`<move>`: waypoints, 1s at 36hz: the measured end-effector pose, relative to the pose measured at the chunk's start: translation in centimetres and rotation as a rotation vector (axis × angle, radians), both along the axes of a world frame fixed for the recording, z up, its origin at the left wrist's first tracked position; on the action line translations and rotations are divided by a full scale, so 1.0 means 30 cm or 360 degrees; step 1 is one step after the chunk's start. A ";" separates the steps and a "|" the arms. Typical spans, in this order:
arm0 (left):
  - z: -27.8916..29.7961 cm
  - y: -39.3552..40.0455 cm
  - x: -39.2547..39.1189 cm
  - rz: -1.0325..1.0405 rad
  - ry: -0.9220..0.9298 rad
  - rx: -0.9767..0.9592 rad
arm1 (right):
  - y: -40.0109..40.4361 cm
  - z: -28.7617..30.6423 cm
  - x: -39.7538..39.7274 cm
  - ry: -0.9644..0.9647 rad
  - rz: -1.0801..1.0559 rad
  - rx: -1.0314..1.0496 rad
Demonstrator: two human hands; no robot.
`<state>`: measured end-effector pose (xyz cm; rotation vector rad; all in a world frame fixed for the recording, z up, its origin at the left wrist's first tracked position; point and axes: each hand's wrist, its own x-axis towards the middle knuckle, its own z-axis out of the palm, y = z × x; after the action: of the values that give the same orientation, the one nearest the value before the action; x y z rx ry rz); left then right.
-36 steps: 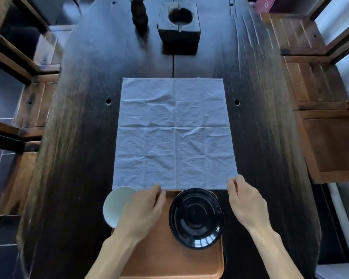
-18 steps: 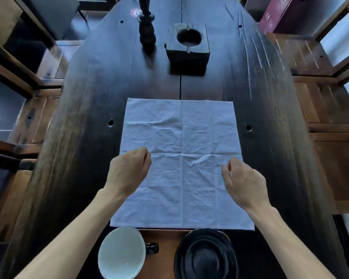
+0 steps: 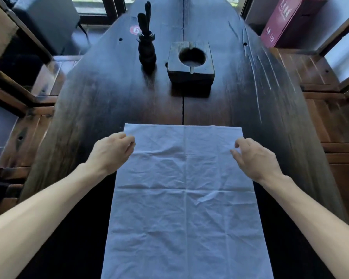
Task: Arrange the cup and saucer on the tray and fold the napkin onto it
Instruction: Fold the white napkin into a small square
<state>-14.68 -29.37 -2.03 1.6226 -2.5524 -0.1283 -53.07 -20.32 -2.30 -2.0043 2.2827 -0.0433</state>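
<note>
We see our left hand (image 3: 111, 152) at centre left of the frame, back up, its fingers curled down over the left edge of the pale blue, creased cloth napkin (image 3: 184, 198), just below that sheet's far left corner. The fingertips are hidden under the knuckles, so whether they already pinch the cloth or only hover on it we cannot tell. Our right hand (image 3: 254, 158) mirrors it at centre right, fingers loosely bent and spread, thumb apart, tips just over the right edge near the far right corner; it seems to hold nothing yet. Both forearms run in from the lower corners of the frame, nearly symmetrical, wrists level.

We judge the step in hand to be the first fold of the napkin: taking its two far corners. The next move calls for a clean pinch on each corner, then lifting both together and drawing them toward the bottom of the frame so the far edge lands on the near edge, using the crosswise crease at mid-sheet as the fold line.

The napkin lies flat and open on the dark wooden table (image 3: 250, 101), running from mid-frame off the bottom edge. The cup, saucer and tray are not in view here.

Beyond, at upper centre, stand a dark square wooden block with a round hollow (image 3: 190, 63) and a black slender figurine (image 3: 146, 51).
</note>
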 end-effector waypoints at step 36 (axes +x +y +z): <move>-0.075 -0.272 -0.023 0.0642 0.0273 0.0623 | -0.278 -0.054 -0.149 -0.0580 -0.0477 0.0302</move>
<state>-15.38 -37.54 -4.27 2.1165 -2.1149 -0.7289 -57.55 -28.65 -3.93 -1.4171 2.2271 -0.1903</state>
